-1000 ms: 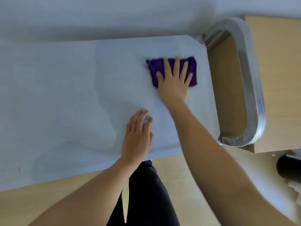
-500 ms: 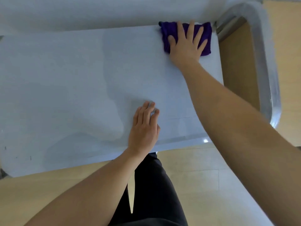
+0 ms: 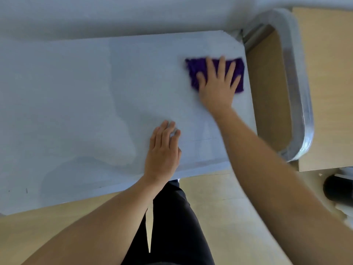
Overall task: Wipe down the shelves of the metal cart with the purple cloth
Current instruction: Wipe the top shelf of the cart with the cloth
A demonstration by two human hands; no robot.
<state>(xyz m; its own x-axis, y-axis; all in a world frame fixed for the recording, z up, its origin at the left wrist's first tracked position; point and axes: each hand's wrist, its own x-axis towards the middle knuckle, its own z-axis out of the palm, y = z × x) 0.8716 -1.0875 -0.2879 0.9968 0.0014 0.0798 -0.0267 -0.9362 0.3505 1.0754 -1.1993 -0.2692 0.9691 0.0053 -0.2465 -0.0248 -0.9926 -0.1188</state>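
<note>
The fingers [image 3: 221,67] of the right hand [image 3: 216,87] are spread flat and apart, pressing down on the purple cloth [image 3: 194,71] rather than gripping it, with the fingertips aimed at the far edge of the shelf. The cloth lies folded into a rough rectangle whose long axis runs left to right, parallel to the far edge of the cart's top shelf [image 3: 76,96]; its right end sits just beside the shelf's right edge, close to the curved metal handle [image 3: 298,92] (the cloth's outline is a little smeared by motion blur). The left hand [image 3: 162,152] rests palm down on the shelf near its front edge, fingers extended and held close together, touching nothing but the metal surface, well apart from the cloth. A faint damp-looking sheen marks the middle of the shelf. Below the front edge show dark trousers [image 3: 172,226] and a pale wooden floor [image 3: 229,217], and a black object [image 3: 338,190] lies at the right border, too cut off to identify. Compared with half a second ago, the cloth and right hand have come back from the far right corner toward the person, landing roughly where they were a second ago, while the left hand has stayed planted in the same spot.
</note>
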